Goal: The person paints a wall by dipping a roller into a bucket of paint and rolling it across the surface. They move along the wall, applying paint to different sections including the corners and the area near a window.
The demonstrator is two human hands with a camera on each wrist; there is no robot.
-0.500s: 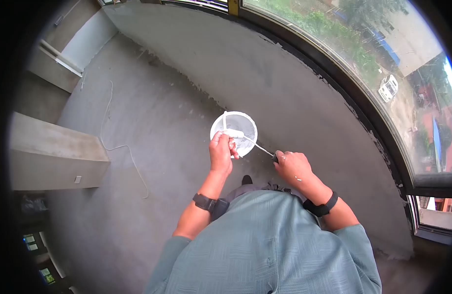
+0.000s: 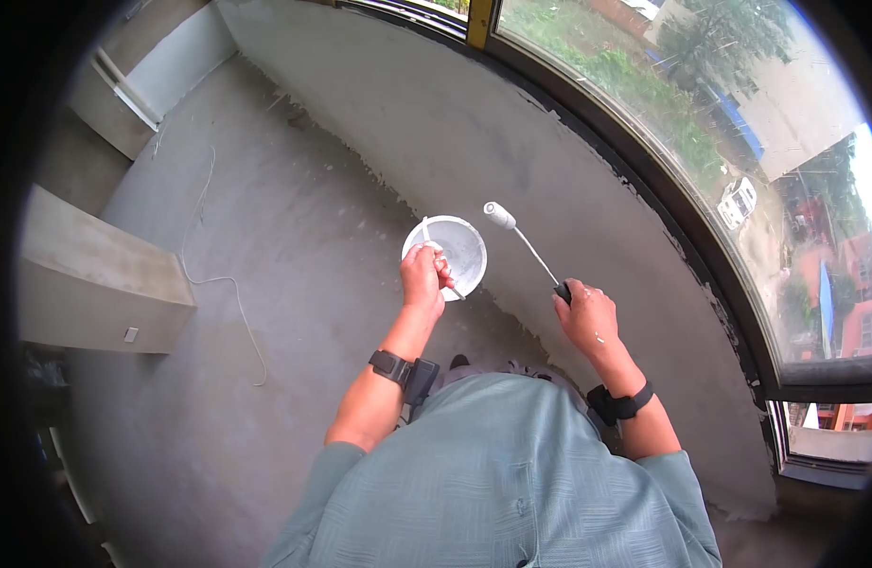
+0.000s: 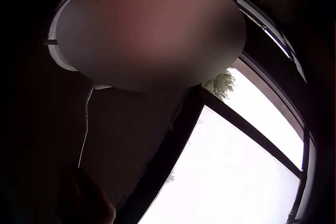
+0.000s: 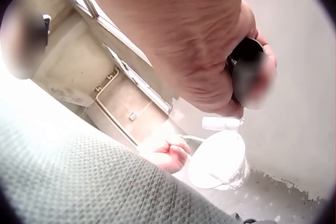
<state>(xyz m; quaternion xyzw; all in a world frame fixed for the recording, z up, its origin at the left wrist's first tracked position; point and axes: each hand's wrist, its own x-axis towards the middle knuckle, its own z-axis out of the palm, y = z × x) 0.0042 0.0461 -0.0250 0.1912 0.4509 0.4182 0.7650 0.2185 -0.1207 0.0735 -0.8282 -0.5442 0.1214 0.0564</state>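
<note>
A white bucket [image 2: 467, 251] hangs in front of the body, its inside smeared with whitish paint. My left hand [image 2: 422, 280] grips the bucket's handle [image 2: 425, 227], fingers curled round it over the opening. To the right, my right hand [image 2: 588, 317] holds a small paint roller [image 2: 499, 216] by its dark grip. The roller's white sleeve is up and right of the bucket, outside its rim, at the end of a thin metal rod. In the right wrist view the sleeve [image 4: 220, 123] overlaps the far side of the bucket [image 4: 219, 155]. White specks mark the right hand.
A grey plastered wall [image 2: 587, 218] runs close on the right, below a dark-framed window [image 2: 644, 123]. A thin pale cable [image 2: 239, 308] lies on the grey floor at left, near a pillar [image 2: 105, 275].
The paint roller has come out of the bucket, swinging up and right towards the wall with the right hand. The left hand keeps its grip on the handle.
</note>
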